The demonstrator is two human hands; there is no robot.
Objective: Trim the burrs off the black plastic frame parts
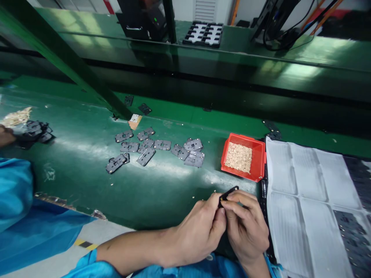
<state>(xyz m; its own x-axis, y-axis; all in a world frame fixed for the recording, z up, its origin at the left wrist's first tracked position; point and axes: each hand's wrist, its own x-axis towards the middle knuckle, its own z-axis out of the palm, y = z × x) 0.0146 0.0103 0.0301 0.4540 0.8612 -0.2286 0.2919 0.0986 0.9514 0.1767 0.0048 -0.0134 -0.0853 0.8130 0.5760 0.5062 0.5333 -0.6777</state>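
Near the bench's front edge, my left hand [203, 224] grips a small black plastic plate [231, 191], tilted up between thumb and fingers. My right hand [247, 224] is pinched at the plate's near side; a tiny yellowish spot shows by its fingertips, too small to name. Beyond my hands stands a red bin [259, 162] holding many tiny beige pieces [239, 157]. Several similar dark plates [162, 145] lie scattered on the green bench [162, 189], left of the bin.
At right, a tray with a white sheet [315, 227] holds rows of dark plates [352, 235]. A green post [72, 65] slants across the left. A co-worker's blue sleeve [14, 193] and hand are at far left, by piled plates [36, 131]. A conveyor runs behind.
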